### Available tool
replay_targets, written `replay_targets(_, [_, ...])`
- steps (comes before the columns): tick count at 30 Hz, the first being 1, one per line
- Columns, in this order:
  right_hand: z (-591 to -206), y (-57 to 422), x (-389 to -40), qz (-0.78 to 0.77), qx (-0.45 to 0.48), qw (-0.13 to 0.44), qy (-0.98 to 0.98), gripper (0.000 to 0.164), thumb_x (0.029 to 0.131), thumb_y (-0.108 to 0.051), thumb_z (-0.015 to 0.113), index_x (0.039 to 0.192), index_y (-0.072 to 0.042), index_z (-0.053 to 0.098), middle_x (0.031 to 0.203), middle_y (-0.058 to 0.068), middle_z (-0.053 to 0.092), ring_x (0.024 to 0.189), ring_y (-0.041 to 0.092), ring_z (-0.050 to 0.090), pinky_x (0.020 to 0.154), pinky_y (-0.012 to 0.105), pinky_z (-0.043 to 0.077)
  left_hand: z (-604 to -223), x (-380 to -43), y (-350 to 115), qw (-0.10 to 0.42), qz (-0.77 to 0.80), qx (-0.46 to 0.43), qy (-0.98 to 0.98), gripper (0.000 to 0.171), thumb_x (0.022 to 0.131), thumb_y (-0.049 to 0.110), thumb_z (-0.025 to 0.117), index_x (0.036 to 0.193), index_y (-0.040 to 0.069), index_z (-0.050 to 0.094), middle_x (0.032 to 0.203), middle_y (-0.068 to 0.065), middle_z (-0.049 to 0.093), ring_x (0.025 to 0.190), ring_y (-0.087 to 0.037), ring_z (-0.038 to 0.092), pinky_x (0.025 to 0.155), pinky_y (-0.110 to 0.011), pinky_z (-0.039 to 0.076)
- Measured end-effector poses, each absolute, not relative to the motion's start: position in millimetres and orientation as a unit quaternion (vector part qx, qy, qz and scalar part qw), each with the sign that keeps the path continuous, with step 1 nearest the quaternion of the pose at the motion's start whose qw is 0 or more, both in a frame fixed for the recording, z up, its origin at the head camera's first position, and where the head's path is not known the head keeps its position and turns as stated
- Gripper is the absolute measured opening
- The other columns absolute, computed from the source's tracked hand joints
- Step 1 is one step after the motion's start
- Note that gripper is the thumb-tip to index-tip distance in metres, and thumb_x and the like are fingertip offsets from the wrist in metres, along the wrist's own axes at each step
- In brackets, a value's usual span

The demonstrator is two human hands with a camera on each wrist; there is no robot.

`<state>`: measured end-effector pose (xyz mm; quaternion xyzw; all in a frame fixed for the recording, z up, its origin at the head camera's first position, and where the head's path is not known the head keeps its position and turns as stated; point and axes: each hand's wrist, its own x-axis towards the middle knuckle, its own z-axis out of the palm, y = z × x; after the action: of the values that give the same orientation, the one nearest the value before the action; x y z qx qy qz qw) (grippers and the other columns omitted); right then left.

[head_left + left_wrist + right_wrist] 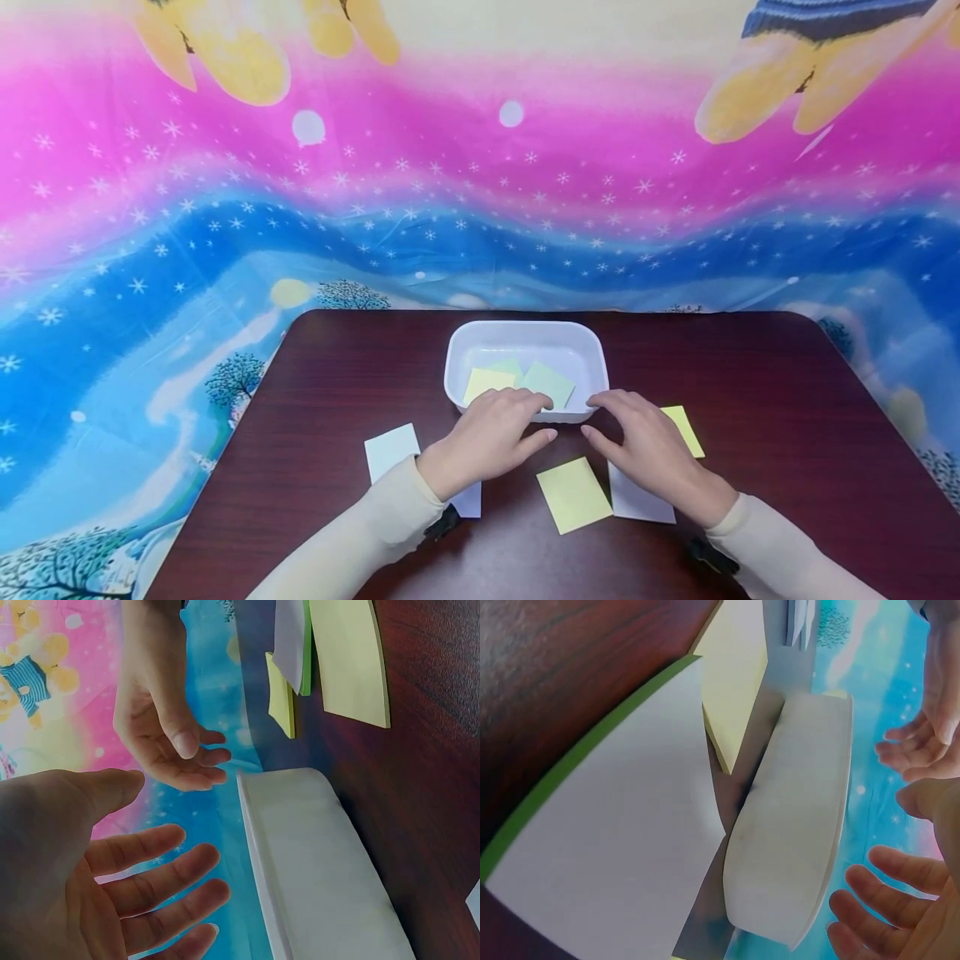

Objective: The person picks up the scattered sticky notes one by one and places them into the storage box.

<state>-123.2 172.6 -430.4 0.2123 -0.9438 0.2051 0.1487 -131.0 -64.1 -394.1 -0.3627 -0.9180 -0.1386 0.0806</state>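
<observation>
A white plastic tub (pixel 525 333) stands on the table, with a pale yellow sticky-note pad (pixel 487 383) and two light green pads in it, one green pad (pixel 550 385) lying tilted. My left hand (pixel 483 437) hovers at the tub's near left side, fingers relaxed and palm facing inward. Opposite it, my right hand (pixel 652 442) is held at the near right corner, fingers loosely bent. Neither hand holds anything; both wrist views show a gap between the fingers and the tub wall (pixel 319 862). Below the hands lies a yellow pad (pixel 575 496).
Under my left arm are a pale pad (pixel 390 450) and a partly covered lavender pad (pixel 469 502). A whitish pad with a green edge (pixel 622 802) lies under my right hand, and a bright yellow pad (pixel 686 432) beyond it. A printed cloth (pixel 450 192) hangs behind the dark table (pixel 337 367).
</observation>
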Motion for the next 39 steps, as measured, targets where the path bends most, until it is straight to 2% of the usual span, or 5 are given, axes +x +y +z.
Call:
replay_targets(9, [-428,183,-126,0.21,0.205,0.157,-0.943,0.038,0.08,-0.038,0.068,0.109,-0.013,0.066,0.109,0.002,0.065,0.098,0.019,0.058,0.078,0.042,0.049,-397,-128,-59,0.078,-0.131,-0.371,-0.916,0.038,0.091,0.043,0.053,0.116,0.017,0.064,0.101,0.005,0.067,0.09,-0.01,0.061,0.077,-0.029,0.047])
replay_targets(17, [-430,193,-126,0.208,0.187,0.158,-0.947,0.036,0.081,-0.038,0.067,0.108,-0.014,0.066,0.108,0.002,0.065,0.099,0.022,0.059,0.074,0.045,0.05,-397,-125,-54,0.075,-0.128,-0.376,-0.915,0.038,0.091,0.044,0.053,0.116,0.017,0.064,0.104,0.006,0.066,0.093,-0.01,0.061,0.078,-0.029,0.047])
replay_targets(22, [-430,196,-127,0.21,0.182,0.154,-0.948,0.037,0.082,-0.039,0.066,0.109,-0.013,0.066,0.109,0.003,0.065,0.1,0.022,0.058,0.075,0.046,0.049,-398,-124,-51,0.074,-0.124,-0.379,-0.914,0.039,0.092,0.045,0.052,0.118,0.018,0.063,0.105,0.006,0.066,0.095,-0.01,0.061,0.08,-0.029,0.046])
replay_targets(29, [-431,201,-127,0.201,0.172,0.156,-0.952,0.037,0.081,-0.038,0.068,0.108,-0.013,0.066,0.11,0.005,0.064,0.101,0.023,0.057,0.073,0.046,0.05,-399,-123,-48,0.074,-0.114,-0.39,-0.911,0.039,0.092,0.045,0.051,0.118,0.017,0.063,0.101,0.006,0.066,0.09,-0.01,0.06,0.077,-0.029,0.047])
replay_targets(39, [-435,210,-129,0.192,0.161,0.152,-0.956,0.039,0.079,-0.036,0.069,0.109,-0.012,0.065,0.11,0.008,0.064,0.101,0.026,0.057,0.073,0.048,0.05,-401,-122,-44,0.074,-0.118,-0.394,-0.908,0.039,0.092,0.046,0.05,0.116,0.019,0.063,0.103,0.007,0.066,0.092,-0.009,0.06,0.079,-0.028,0.046])
